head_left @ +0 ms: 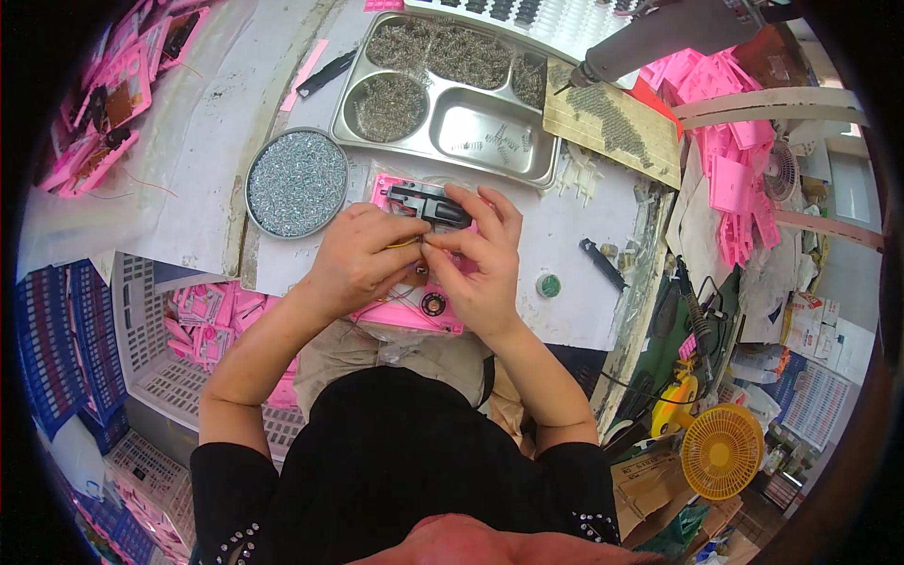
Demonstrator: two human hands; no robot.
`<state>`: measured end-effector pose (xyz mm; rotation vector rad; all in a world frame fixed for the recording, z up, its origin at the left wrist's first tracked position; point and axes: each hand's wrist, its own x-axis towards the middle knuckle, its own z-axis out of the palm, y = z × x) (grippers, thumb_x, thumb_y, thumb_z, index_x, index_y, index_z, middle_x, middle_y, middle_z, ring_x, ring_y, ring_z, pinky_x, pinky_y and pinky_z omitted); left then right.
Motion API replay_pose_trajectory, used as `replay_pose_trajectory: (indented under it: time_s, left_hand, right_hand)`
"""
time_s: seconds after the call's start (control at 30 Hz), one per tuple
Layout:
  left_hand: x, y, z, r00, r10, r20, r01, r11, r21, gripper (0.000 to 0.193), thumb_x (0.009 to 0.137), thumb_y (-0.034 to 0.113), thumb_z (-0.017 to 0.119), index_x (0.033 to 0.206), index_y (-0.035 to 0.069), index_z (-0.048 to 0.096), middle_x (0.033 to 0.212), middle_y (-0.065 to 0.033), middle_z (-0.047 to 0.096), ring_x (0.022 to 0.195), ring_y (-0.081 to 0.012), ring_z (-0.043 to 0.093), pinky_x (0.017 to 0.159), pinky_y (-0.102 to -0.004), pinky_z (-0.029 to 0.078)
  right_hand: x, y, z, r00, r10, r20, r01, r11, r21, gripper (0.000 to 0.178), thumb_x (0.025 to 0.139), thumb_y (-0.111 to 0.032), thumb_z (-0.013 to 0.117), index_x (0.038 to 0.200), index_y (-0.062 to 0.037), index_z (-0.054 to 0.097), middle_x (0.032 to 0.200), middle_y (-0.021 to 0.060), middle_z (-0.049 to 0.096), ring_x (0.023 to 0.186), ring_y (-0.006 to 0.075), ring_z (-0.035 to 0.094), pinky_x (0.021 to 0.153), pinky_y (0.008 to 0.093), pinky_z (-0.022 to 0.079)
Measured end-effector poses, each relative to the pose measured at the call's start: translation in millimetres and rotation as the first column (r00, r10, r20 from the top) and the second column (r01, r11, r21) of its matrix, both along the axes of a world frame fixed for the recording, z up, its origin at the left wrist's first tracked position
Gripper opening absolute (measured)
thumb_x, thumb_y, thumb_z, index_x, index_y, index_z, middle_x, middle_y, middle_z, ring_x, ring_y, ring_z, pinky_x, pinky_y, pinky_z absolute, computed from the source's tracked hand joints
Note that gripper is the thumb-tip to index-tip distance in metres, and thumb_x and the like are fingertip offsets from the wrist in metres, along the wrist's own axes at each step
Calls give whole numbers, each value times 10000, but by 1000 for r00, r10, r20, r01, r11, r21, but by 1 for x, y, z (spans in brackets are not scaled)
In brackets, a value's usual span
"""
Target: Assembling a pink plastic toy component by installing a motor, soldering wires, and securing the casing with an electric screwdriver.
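A pink plastic housing (438,320) lies at the table's near edge, with a black plastic mechanism (428,202) across its far end. My left hand (358,252) is closed in a pinch over the housing, on a thin yellow wire (405,244). Fingertips of my right hand (485,264) meet it there, thumb and forefinger pressed together on something too small to make out. The other right fingers arch over the mechanism's right end. Low on the housing sits a small round black part (433,304). Loose thin wires trail at its left side.
A round tin of small silvery pieces (297,184) stands left. Behind is a steel compartment tray (443,127) with springs. A power screwdriver (650,47) hangs at upper right over a board of screws (612,127). Crates of pink parts (202,372) stand lower left; a yellow fan (722,452) lower right.
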<state>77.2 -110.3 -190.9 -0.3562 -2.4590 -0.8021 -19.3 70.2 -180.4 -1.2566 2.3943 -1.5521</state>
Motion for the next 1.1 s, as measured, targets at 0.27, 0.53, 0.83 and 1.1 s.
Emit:
replay_pose_trajectory:
  time_s: [0.27, 0.53, 0.83, 1.1]
  left_hand:
    - [-1, -10, -7, 991, 132, -10, -129, 978, 164, 222, 735, 71, 822, 941, 94, 743, 998, -42, 743, 838, -238, 686, 759, -373, 503]
    - [4, -19, -14, 993, 103, -60, -95, 989, 114, 231, 723, 70, 830, 936, 92, 744, 1002, -45, 740, 827, -231, 682, 746, -370, 497]
    - [4, -21, -9, 993, 20, -115, -20, 1000, -1, 257, 707, 75, 825, 949, 90, 738, 1002, -31, 723, 811, -223, 673, 700, -359, 502]
    - [7, -22, -21, 993, 57, -107, -45, 992, 116, 269, 689, 58, 822, 942, 84, 737, 1017, -42, 713, 777, -230, 665, 657, -365, 499]
  right_hand:
    - [-31, -2, 24, 938, 126, -323, -77, 984, 161, 229, 721, -63, 792, 948, -95, 776, 1367, 114, 634, 1335, 436, 454, 1067, 478, 430]
    - [-31, -33, 15, 859, 229, -458, -134, 964, 231, 223, 677, -67, 801, 896, -94, 765, 1400, 83, 620, 1366, 420, 442, 1085, 481, 449]
    - [-41, -35, 12, 796, 349, -494, -253, 934, 253, 150, 692, -152, 728, 776, -32, 692, 1365, 103, 631, 1319, 394, 504, 982, 497, 509]
    - [-29, -32, 13, 852, 247, -461, -175, 965, 194, 178, 693, -142, 732, 829, -38, 681, 1357, 111, 645, 1327, 395, 509, 970, 512, 504]
